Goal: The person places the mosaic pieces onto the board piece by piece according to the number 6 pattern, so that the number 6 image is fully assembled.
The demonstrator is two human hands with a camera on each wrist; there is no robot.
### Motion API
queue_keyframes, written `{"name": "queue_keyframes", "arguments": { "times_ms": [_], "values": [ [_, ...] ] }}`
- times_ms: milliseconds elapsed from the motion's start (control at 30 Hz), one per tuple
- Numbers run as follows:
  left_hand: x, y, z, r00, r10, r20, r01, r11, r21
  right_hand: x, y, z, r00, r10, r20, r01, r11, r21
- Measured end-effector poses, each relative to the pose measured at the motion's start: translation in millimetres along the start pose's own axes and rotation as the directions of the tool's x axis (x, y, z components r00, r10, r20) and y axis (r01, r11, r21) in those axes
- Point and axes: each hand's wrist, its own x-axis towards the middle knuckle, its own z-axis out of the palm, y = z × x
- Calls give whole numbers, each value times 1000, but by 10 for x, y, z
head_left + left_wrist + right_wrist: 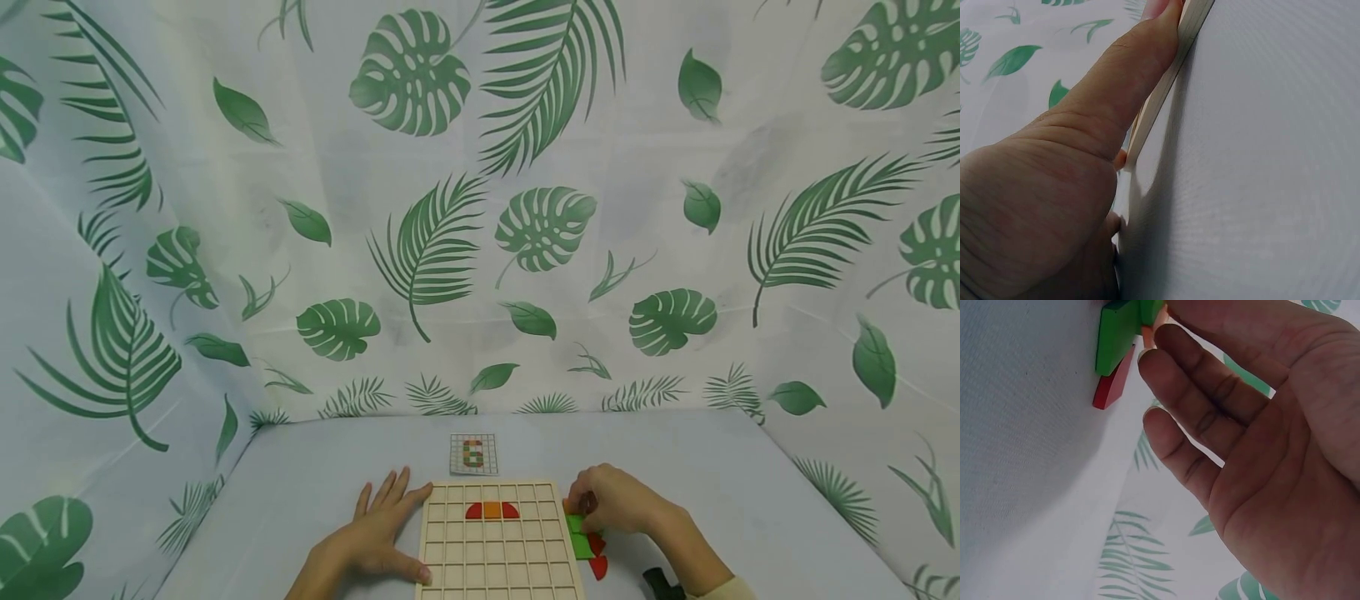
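Observation:
A wooden grid board [493, 575] lies on the table, with an orange square [492, 510] between two rounded red pieces [474, 511] in an upper row. My left hand [372, 536] is spread at the board's left side, thumb and a fingertip touching its edge; the left wrist view shows the thumb [1116, 81] against the board's side [1160, 90]. Beside the right edge, my right hand [618, 500] has its fingertips at green pieces [582, 546] and red pieces [598, 567]. In the right wrist view, the other fingers bend loosely near a green piece [1115, 337]; the thumb and index tips are mostly out of frame.
A small printed card [473, 454] with a coloured grid pattern lies behind the board. A dark object [663, 583] is by the right forearm. Leaf-printed cloth [450, 250] hangs behind and on both sides of the pale table [322, 467].

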Motion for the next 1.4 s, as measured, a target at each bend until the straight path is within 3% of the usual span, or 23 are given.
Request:
{"name": "queue_keyframes", "arguments": {
  "times_ms": [600, 900, 1233, 1400],
  "values": [
    [9, -29, 7, 1000, 2, -1, -2, 1000, 4, 17, -4, 19, 1000, -2, 23, 2, 1000, -24],
    [12, -41, 23, 1000, 3, 3, -3, 1000, 7, -16, -40, -17, 999, -44, 21, 44, 999, 11],
    [11, -28, 21, 1000, 1, 1, -1, 1000, 5, -8, -20, -130, 988, -99, -121, 100, 995, -1],
    [19, -40, 32, 1000, -2, 2, 2, 1000, 5, 16, -34, -127, 985, -84, -151, 86, 996, 7]
  ]
}}
